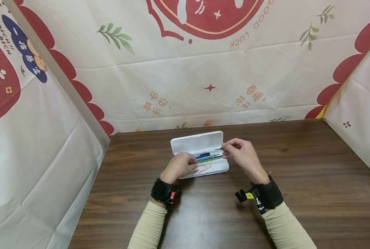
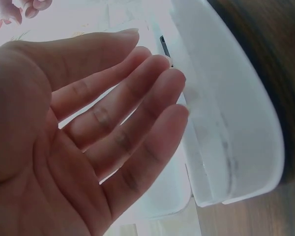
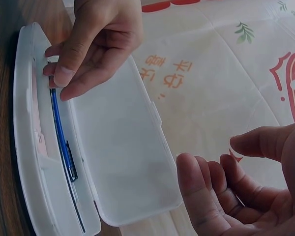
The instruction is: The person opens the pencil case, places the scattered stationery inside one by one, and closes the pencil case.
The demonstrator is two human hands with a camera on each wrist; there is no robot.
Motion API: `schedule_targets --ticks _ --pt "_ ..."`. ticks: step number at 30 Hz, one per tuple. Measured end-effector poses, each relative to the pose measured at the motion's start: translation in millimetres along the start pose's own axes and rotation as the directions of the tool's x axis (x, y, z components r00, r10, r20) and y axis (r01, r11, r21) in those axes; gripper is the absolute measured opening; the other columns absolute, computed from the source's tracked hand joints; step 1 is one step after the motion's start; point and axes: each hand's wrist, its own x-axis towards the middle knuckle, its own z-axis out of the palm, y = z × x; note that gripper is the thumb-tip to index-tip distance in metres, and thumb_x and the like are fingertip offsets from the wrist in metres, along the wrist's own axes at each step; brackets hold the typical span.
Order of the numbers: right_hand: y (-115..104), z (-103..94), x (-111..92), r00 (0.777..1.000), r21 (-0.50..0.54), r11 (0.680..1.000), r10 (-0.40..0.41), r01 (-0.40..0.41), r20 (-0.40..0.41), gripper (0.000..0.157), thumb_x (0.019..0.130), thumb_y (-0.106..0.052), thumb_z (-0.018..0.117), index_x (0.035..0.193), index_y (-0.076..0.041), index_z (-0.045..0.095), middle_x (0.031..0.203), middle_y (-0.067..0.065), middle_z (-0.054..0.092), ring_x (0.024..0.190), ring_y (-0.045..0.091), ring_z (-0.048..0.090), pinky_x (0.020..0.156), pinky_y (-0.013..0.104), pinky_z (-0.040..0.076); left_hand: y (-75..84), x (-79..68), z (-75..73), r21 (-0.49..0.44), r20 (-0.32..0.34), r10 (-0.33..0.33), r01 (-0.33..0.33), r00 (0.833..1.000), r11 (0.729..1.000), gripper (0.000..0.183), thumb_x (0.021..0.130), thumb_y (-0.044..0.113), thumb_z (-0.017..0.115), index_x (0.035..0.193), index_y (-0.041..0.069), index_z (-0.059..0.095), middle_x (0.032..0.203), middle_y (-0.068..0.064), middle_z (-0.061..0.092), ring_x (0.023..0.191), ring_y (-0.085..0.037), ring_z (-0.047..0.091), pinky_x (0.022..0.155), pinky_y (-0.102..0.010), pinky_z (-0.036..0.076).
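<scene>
A white plastic pencil case (image 1: 219, 167) lies on the table with its lid (image 1: 197, 142) raised toward the back. Inside are a blue pen (image 3: 59, 118), several slim pencils (image 1: 211, 158) and a flat pink piece (image 1: 204, 167) in the front compartment. My left hand (image 1: 180, 166) reaches over the case's left end, fingers loosely bent, nothing visible in its grasp; its fingertips hide that end of the pens. By the right end hovers my right hand (image 1: 244, 157), its fingers loosely curved and holding nothing, as the right wrist view (image 3: 250, 187) shows.
The brown wooden table (image 1: 312, 173) extends around the case. Behind it hangs a white printed cloth (image 1: 203, 76), with another cloth (image 1: 48, 155) along the left side. Black camera straps (image 1: 267, 195) wrap both wrists.
</scene>
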Motion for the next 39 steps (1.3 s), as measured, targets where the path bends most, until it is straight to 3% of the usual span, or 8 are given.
schedule_targets --ticks 7,17,24,39 --pt "2.1 -2.7 2.2 1.0 -0.006 1.0 0.004 -0.004 -0.004 0.038 0.092 -0.028 0.059 0.104 0.008 0.062 0.1 0.023 0.066 0.08 0.025 0.066 0.066 0.023 0.058 -0.4 0.6 0.2 -0.007 0.004 -0.01 0.01 1.0 1.0 0.012 0.085 0.024 0.068 0.089 0.015 0.076 0.087 0.002 0.074 0.077 -0.008 0.062 0.072 -0.032 0.053" --pt "7.9 -8.8 3.6 0.998 -0.038 0.998 0.058 -0.058 -0.001 0.045 0.09 -0.033 0.061 0.107 0.009 0.061 0.099 0.025 0.065 0.079 0.025 0.068 0.068 0.029 0.059 -1.0 0.8 -0.1 -0.069 -0.014 0.033 -0.034 0.999 0.997 0.01 0.085 0.017 0.067 0.087 0.012 0.075 0.084 0.0 0.073 0.074 -0.007 0.06 0.069 -0.029 0.053" --pt "20.8 -24.2 7.3 0.998 -0.122 0.99 0.068 -0.067 0.008 0.044 0.091 -0.036 0.059 0.106 0.005 0.062 0.102 0.026 0.065 0.077 0.024 0.069 0.065 0.025 0.059 -1.4 0.4 -2.4 -0.078 -0.013 0.015 -0.016 1.0 0.997 0.008 0.084 0.016 0.068 0.086 0.012 0.075 0.083 0.0 0.073 0.073 -0.007 0.059 0.068 -0.028 0.052" --pt "42.0 -61.3 24.8 0.997 -0.279 0.957 0.078 -0.079 -0.014 0.044 0.093 -0.032 0.057 0.106 0.009 0.061 0.092 0.025 0.064 0.073 0.026 0.068 0.065 0.033 0.06 -0.2 -0.6 -3.8 -0.08 0.014 0.007 -0.006 1.0 0.997 0.01 0.085 0.017 0.068 0.088 0.011 0.075 0.083 0.0 0.072 0.073 -0.008 0.059 0.069 -0.028 0.052"
